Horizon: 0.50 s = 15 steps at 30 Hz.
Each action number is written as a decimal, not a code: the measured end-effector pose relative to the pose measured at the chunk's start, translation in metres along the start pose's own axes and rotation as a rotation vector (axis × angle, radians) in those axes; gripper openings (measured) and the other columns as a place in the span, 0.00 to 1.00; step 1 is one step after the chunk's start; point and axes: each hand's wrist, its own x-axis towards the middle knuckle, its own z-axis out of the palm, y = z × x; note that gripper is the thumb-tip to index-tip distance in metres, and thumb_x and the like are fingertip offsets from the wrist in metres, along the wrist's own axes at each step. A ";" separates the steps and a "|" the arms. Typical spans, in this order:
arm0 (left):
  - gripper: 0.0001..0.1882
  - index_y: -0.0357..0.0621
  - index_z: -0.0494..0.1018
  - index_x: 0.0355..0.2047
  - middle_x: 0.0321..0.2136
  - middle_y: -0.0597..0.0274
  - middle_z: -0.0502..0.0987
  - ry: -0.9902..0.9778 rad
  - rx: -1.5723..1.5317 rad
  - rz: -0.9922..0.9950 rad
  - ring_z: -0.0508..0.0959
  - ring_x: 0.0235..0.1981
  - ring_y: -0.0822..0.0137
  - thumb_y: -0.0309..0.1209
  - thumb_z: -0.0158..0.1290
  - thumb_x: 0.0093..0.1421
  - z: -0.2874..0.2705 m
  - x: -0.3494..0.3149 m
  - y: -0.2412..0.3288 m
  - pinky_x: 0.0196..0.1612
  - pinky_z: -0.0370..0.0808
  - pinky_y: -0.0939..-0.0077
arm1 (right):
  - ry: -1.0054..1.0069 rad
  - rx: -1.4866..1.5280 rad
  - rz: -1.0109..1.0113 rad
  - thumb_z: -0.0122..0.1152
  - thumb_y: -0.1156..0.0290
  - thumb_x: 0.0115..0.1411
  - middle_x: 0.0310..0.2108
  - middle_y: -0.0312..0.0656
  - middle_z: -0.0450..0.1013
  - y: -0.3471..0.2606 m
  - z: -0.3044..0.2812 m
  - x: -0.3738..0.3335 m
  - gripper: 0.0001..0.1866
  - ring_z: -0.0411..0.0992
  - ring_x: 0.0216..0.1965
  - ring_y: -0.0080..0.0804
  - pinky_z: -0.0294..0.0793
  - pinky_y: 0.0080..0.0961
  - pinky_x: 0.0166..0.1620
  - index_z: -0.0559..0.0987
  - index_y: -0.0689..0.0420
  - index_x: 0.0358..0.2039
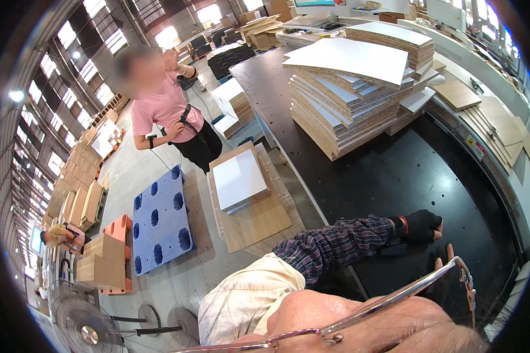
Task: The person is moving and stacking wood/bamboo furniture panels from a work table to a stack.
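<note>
My left arm, in a dark plaid sleeve, reaches across the black worktable [453,182]. At its end my left hand [421,227], in a black glove with bare fingertips, rests low at the tabletop with its fingers curled. Whatever it may hold is hidden. A red-edged band circles that wrist, with a small dark box beneath it. Close by, a few outstretched fingers of my right hand [444,257] show; the rest of that hand is dark and partly covered by a metal glasses frame [394,294]. Farther back on the table rises an uneven stack of white-faced particleboard panels [347,106].
Beyond the table's left edge, white panels [239,178] lie on wood-coloured boards. A blue plastic pallet [159,220] is on the floor. A person in a pink shirt [165,109] stands behind. A floor fan [88,332] is lower left; thin boards [494,126] lie at right.
</note>
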 end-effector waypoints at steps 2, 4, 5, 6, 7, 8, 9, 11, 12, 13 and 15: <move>0.09 0.40 0.77 0.31 0.27 0.54 0.81 0.005 0.014 0.010 0.82 0.31 0.59 0.34 0.56 0.56 -0.001 0.000 0.001 0.37 0.76 0.66 | -0.011 -0.012 -0.028 0.43 0.65 0.70 0.64 0.52 0.57 0.000 0.001 0.001 0.29 0.60 0.63 0.43 0.60 0.35 0.65 0.54 0.57 0.69; 0.09 0.40 0.77 0.31 0.27 0.54 0.81 0.001 0.005 -0.008 0.82 0.32 0.59 0.34 0.56 0.56 -0.001 -0.001 0.002 0.37 0.76 0.65 | 0.002 0.008 0.021 0.44 0.65 0.70 0.64 0.53 0.57 0.002 0.001 0.001 0.29 0.60 0.63 0.43 0.60 0.35 0.65 0.55 0.57 0.69; 0.09 0.40 0.77 0.31 0.27 0.54 0.81 -0.003 -0.006 -0.024 0.82 0.32 0.59 0.34 0.56 0.56 -0.001 -0.001 0.002 0.37 0.76 0.65 | 0.007 0.015 0.038 0.44 0.65 0.70 0.64 0.53 0.57 0.004 0.001 0.001 0.29 0.60 0.63 0.43 0.60 0.35 0.65 0.55 0.57 0.69; 0.09 0.40 0.77 0.31 0.27 0.54 0.81 -0.002 -0.002 -0.025 0.82 0.32 0.59 0.34 0.56 0.56 -0.001 -0.001 0.002 0.37 0.76 0.65 | 0.022 0.047 0.033 0.45 0.64 0.70 0.64 0.53 0.57 0.006 0.002 0.002 0.29 0.60 0.63 0.43 0.60 0.35 0.65 0.55 0.57 0.68; 0.09 0.40 0.77 0.31 0.27 0.54 0.81 -0.005 -0.007 -0.030 0.82 0.32 0.59 0.34 0.56 0.56 -0.001 -0.001 0.002 0.37 0.76 0.65 | 0.034 0.008 -0.003 0.45 0.64 0.70 0.64 0.53 0.57 0.009 0.002 0.003 0.29 0.60 0.63 0.44 0.60 0.35 0.65 0.55 0.57 0.68; 0.10 0.40 0.77 0.31 0.28 0.54 0.81 -0.001 -0.014 -0.035 0.82 0.32 0.58 0.34 0.56 0.56 -0.001 -0.001 0.002 0.37 0.76 0.65 | 0.036 0.080 0.028 0.45 0.64 0.69 0.64 0.53 0.57 0.012 0.002 0.003 0.29 0.61 0.62 0.44 0.60 0.35 0.65 0.55 0.57 0.68; 0.10 0.40 0.77 0.31 0.28 0.54 0.81 -0.008 -0.012 -0.035 0.82 0.32 0.58 0.34 0.56 0.56 -0.001 -0.001 0.002 0.37 0.76 0.65 | 0.056 0.099 0.034 0.46 0.64 0.69 0.64 0.53 0.57 0.014 0.003 0.004 0.29 0.60 0.63 0.44 0.59 0.35 0.66 0.55 0.58 0.68; 0.10 0.40 0.77 0.31 0.27 0.54 0.81 0.005 -0.005 -0.025 0.82 0.32 0.58 0.34 0.56 0.56 0.000 -0.001 0.001 0.37 0.76 0.65 | 0.076 0.119 0.040 0.46 0.64 0.69 0.64 0.53 0.57 0.020 0.003 0.006 0.30 0.60 0.63 0.44 0.59 0.35 0.66 0.55 0.58 0.68; 0.10 0.40 0.77 0.31 0.27 0.54 0.81 0.000 -0.006 -0.025 0.82 0.32 0.58 0.34 0.56 0.56 0.000 0.000 0.001 0.37 0.76 0.65 | 0.073 0.085 0.059 0.47 0.64 0.69 0.64 0.53 0.57 0.021 0.001 0.006 0.30 0.60 0.63 0.44 0.58 0.35 0.66 0.56 0.59 0.68; 0.10 0.41 0.77 0.31 0.27 0.54 0.81 0.000 -0.006 -0.019 0.82 0.32 0.59 0.34 0.56 0.56 0.000 0.000 0.001 0.37 0.76 0.65 | 0.085 0.068 -0.009 0.47 0.64 0.68 0.64 0.53 0.58 0.024 0.002 0.008 0.30 0.60 0.63 0.44 0.58 0.35 0.66 0.56 0.59 0.68; 0.10 0.41 0.77 0.31 0.27 0.54 0.81 -0.001 -0.009 -0.013 0.82 0.32 0.59 0.34 0.55 0.56 0.000 0.000 0.000 0.37 0.76 0.65 | 0.071 0.105 0.045 0.48 0.63 0.68 0.64 0.53 0.58 0.025 0.002 0.009 0.31 0.59 0.63 0.44 0.58 0.35 0.66 0.56 0.59 0.68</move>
